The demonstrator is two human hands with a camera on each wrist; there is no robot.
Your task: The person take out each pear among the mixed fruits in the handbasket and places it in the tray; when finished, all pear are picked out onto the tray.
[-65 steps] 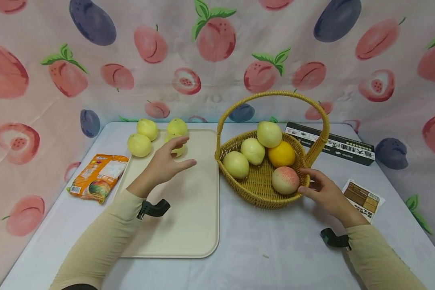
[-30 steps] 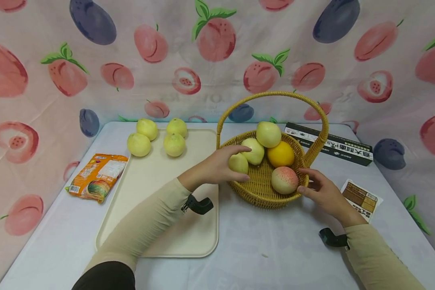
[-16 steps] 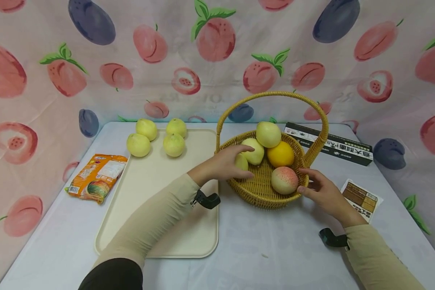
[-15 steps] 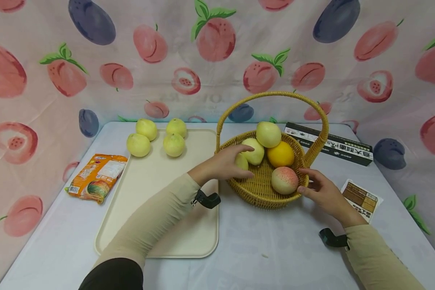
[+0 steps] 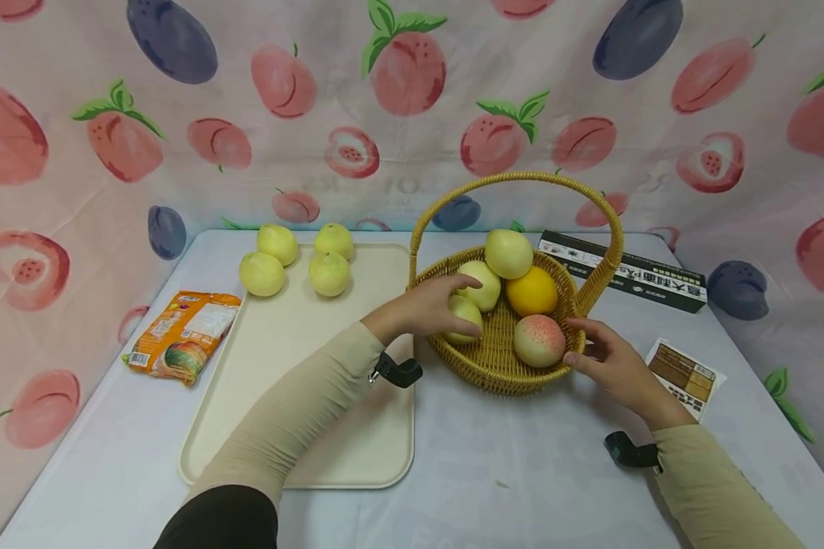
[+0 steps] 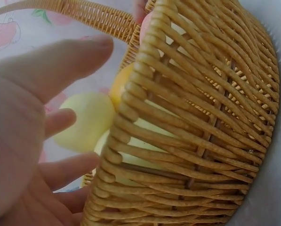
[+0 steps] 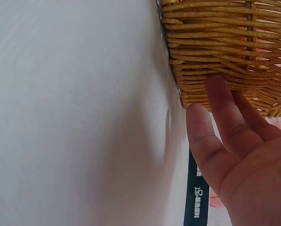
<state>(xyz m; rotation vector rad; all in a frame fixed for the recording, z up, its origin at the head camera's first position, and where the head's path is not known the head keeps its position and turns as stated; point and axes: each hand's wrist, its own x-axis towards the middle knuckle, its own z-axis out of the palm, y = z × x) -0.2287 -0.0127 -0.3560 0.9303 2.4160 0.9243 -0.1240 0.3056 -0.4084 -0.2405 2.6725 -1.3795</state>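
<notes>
In the head view, a wicker basket [image 5: 501, 379] with a tall handle holds an orange [image 5: 532, 291], a peach [image 5: 539, 341] and 3 pale green round fruits. My left hand [image 5: 429, 307] reaches over the basket's left rim. Its thumb and fingers are spread around the nearest pale green fruit [image 5: 463, 320]; the palm side is partly hidden. In the left wrist view the thumb [image 6: 79, 61] stands clear of the fruits, while other fingertips pass behind the rim. My right hand [image 5: 614, 370] touches the basket's right side, its fingers extended against the weave in the right wrist view.
A cream tray [image 5: 316, 427] lies left of the basket, with several pale yellow-green fruits [image 5: 329, 274] at its far left end. An orange snack packet [image 5: 183, 335] rests beside it. Behind and right lie a long black box [image 5: 625, 271] and a brown-and-white packet [image 5: 684, 375].
My left hand has gone from above the tray to the basket's left side. The nearest pale green fruit has shifted slightly right. My right hand has stayed at the basket.
</notes>
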